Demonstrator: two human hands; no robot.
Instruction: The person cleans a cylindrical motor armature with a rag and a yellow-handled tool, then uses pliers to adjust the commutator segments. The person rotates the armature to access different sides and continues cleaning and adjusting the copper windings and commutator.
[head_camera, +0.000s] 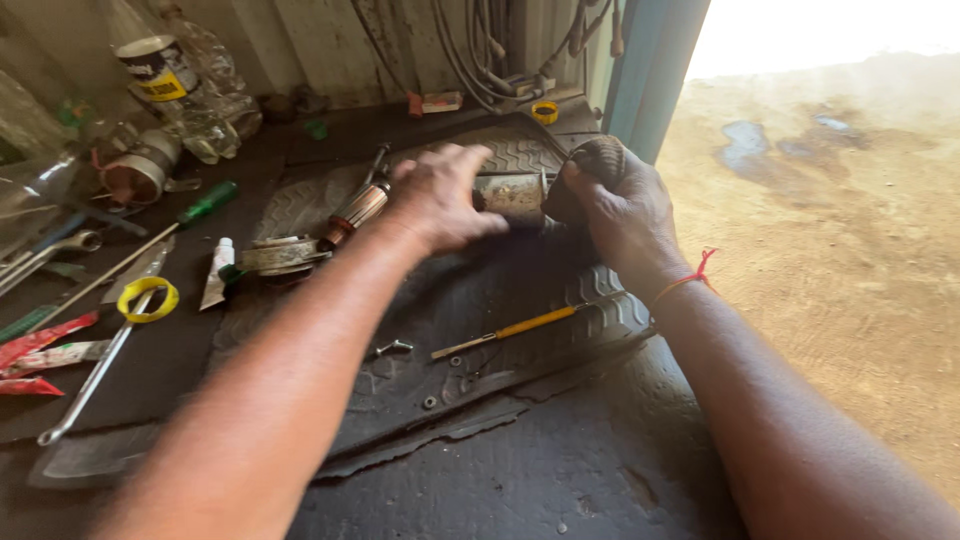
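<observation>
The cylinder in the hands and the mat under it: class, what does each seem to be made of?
Cylinder: probably metal, its dull grey face catching a sheen and looking worn. Mat: likely rubber, matte black with moulded tread ridges and torn, curling edges.

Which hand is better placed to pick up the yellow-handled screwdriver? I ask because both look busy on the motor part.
Probably the right hand: the yellow-handled screwdriver lies just below its wrist, nearer than the left hand.

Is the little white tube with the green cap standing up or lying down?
Lying down. The small white tube with a green cap rests flat on the dark rubber mat, cap end toward the person's left hand.
</observation>
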